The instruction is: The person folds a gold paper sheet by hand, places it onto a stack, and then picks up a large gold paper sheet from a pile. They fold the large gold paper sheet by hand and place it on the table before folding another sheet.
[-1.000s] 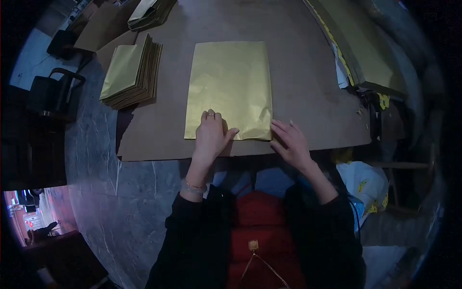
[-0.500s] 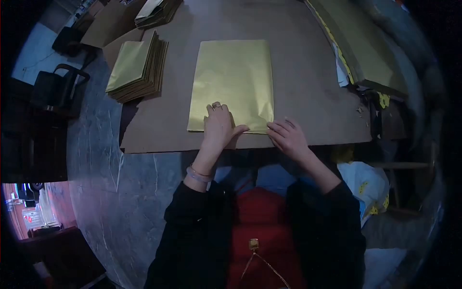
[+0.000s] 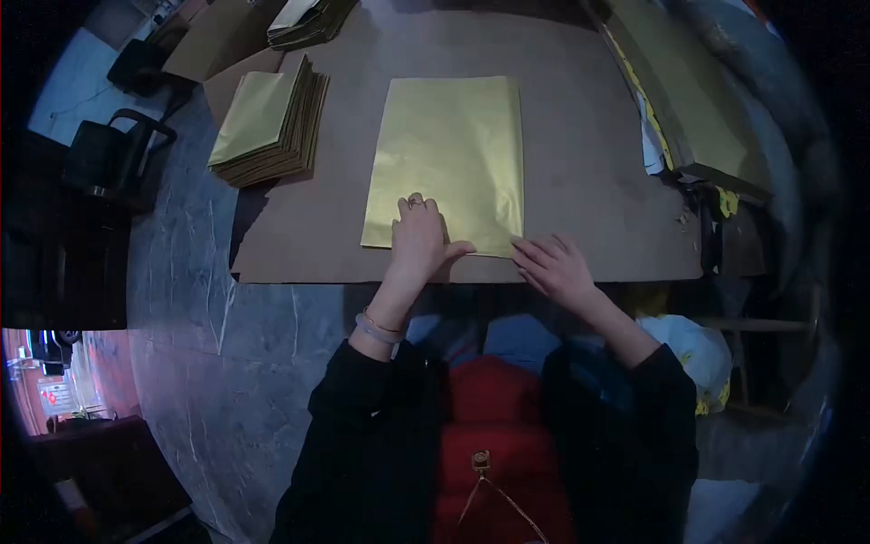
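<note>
A gold paper sheet (image 3: 449,145) lies flat in front of me on the brown table top (image 3: 580,218), its near edge close to the table's edge. My left hand (image 3: 419,238) presses on the lower part of the sheet, fingers resting on it and thumb stretched out to the right along the near edge. At the sheet's lower right corner is my right hand (image 3: 555,268), its fingers extended and lying low over the table. Neither hand grips anything.
On the left of the table stands a stack of folded gold paper pieces (image 3: 254,118), with another stack (image 3: 308,23) behind it. A thick gold-topped pile (image 3: 689,109) runs along the right side. Black chairs (image 3: 104,159) stand on the floor to the left.
My right hand has slid slightly right and its fingers have flattened out at the sheet's corner. My left hand stays on the sheet. The whole view has shifted a little.
</note>
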Tool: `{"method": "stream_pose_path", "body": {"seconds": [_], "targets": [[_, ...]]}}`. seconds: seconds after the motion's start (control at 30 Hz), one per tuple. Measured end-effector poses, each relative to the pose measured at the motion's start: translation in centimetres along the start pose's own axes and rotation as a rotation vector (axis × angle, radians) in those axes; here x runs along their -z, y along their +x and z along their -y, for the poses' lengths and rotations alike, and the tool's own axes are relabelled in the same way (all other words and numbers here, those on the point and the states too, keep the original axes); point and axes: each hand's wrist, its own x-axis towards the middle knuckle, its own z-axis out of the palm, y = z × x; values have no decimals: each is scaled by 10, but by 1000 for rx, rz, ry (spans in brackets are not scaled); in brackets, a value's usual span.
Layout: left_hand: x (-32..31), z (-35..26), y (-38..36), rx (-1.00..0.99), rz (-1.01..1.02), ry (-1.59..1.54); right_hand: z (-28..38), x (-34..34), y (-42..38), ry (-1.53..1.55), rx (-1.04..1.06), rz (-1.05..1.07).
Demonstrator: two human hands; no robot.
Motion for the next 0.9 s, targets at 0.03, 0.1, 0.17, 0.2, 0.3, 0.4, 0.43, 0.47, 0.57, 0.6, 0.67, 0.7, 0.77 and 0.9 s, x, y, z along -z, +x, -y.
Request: {"method": "stream_pose_path", "body": {"seconds": [0.03,0.1,0.17,0.2,0.3,0.4,0.43,0.47,0.57,0.6,0.67,0.7,0.77,0.9], "targets": [[0,0,0,-11,-9,-15,-1,1,-1,3,-5,43],[1,-1,0,-5,-3,-17,-2,2,-3,2,-10,82],[3,-8,-3,25,12,31,-4,4,-5,8,-26,144],[5,-17,-3,89,110,68,-7,7,-3,4,-24,143],[0,-33,-10,162,44,153,-18,11,0,98,-88,291],[3,-34,-5,187,142,119,-36,4,9,61,-90,318],[4,-34,-6,191,147,126,-44,3,16,43,-75,350],[4,-35,-6,189,154,132,-52,2,24,26,-60,382],[-1,-33,-6,191,166,133,-80,-1,51,16,-71,419],[1,-34,-6,197,189,141,-91,-2,61,36,-97,398],[1,-34,-7,191,176,145,-119,-6,84,82,-158,353],[1,-34,-8,185,171,149,-133,-10,95,107,-193,327],[-3,-33,-7,189,156,146,-158,-19,117,148,-258,278],[-4,-30,-8,150,202,127,-195,-41,146,-44,-246,244]]}}
